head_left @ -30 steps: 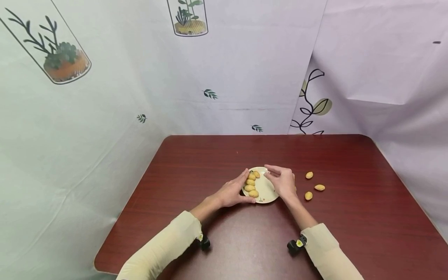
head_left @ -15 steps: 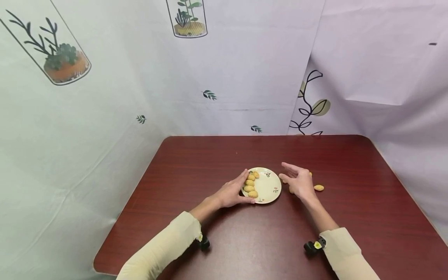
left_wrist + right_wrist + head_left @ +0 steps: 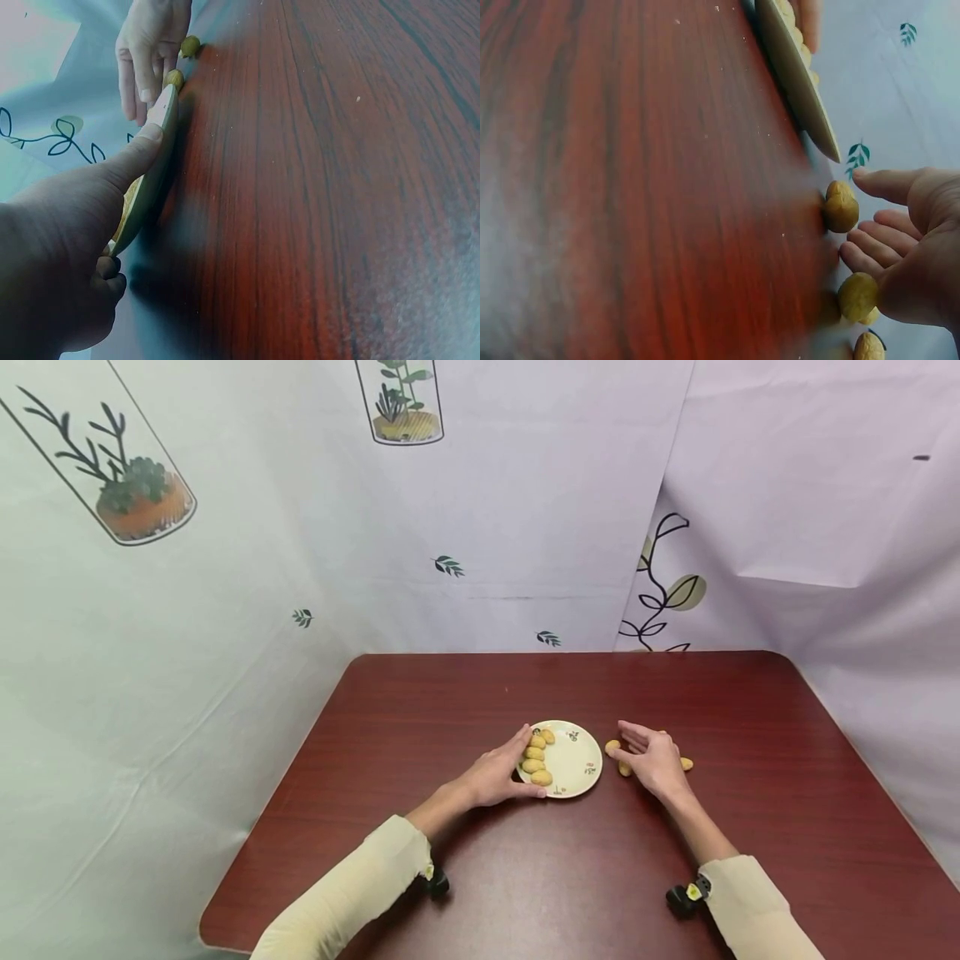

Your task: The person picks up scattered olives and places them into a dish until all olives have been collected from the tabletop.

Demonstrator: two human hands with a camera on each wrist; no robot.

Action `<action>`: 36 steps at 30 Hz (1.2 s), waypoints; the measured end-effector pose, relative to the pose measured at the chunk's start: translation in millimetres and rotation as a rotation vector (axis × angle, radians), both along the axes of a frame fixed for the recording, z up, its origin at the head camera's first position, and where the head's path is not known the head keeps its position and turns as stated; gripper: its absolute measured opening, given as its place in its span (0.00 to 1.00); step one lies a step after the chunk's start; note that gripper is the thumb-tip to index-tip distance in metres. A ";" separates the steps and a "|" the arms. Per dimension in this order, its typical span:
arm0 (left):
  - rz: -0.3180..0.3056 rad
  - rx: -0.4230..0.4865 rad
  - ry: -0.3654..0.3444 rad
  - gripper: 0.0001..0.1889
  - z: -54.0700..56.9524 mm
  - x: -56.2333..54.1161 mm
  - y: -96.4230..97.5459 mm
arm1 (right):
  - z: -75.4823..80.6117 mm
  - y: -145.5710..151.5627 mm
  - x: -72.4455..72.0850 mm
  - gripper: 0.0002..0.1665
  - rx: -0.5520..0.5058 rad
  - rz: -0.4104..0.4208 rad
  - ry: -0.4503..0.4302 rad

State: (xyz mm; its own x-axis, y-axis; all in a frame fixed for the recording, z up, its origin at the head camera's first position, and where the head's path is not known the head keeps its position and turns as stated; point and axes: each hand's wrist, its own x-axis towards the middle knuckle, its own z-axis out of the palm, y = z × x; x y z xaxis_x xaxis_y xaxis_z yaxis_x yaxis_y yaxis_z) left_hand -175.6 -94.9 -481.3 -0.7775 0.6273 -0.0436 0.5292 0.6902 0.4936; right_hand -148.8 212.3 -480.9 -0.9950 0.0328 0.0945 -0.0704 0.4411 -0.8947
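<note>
My left hand (image 3: 491,777) holds the left rim of a small round cream plate (image 3: 572,764) with printed motifs. In the left wrist view, its thumb (image 3: 142,150) lies over the rim. Several yellow oval pieces (image 3: 534,766), like nuts or small potatoes, lie in a curved row along the plate's left side. To the right of the plate, my right hand (image 3: 660,764) is low over the table, thumb and fingers apart. Two loose yellow pieces (image 3: 841,207) lie just in front of its thumb and fingertips; whether they touch is unclear.
Another yellow piece (image 3: 687,764) lies right of my right hand, and one more (image 3: 663,732) shows partly behind it. The dark red wooden table (image 3: 525,877) has a printed cloth wall (image 3: 517,527) along its far edge.
My right hand has moved right from over the plate, then lowered beside the loose pieces; its fingers stay apart. The left hand keeps its place at the rim.
</note>
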 end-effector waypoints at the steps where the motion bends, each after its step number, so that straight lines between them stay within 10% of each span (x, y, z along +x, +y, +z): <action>1: 0.001 0.002 0.001 0.61 0.3 0.2 -0.1 | -0.9 -0.5 -0.2 0.34 0.004 0.001 0.004; 36: 0.000 -0.001 0.008 0.60 0.1 1.0 -0.5 | -5.8 -7.3 -1.5 0.11 0.287 -0.121 0.159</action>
State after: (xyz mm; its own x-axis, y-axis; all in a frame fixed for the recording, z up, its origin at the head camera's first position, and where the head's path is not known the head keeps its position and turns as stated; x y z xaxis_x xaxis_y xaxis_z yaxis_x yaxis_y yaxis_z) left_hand -174.6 -95.3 -481.2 -0.7779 0.6272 -0.0382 0.5330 0.6908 0.4886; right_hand -150.3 205.0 -486.7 -0.9576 0.0996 0.2702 -0.1304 0.6868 -0.7151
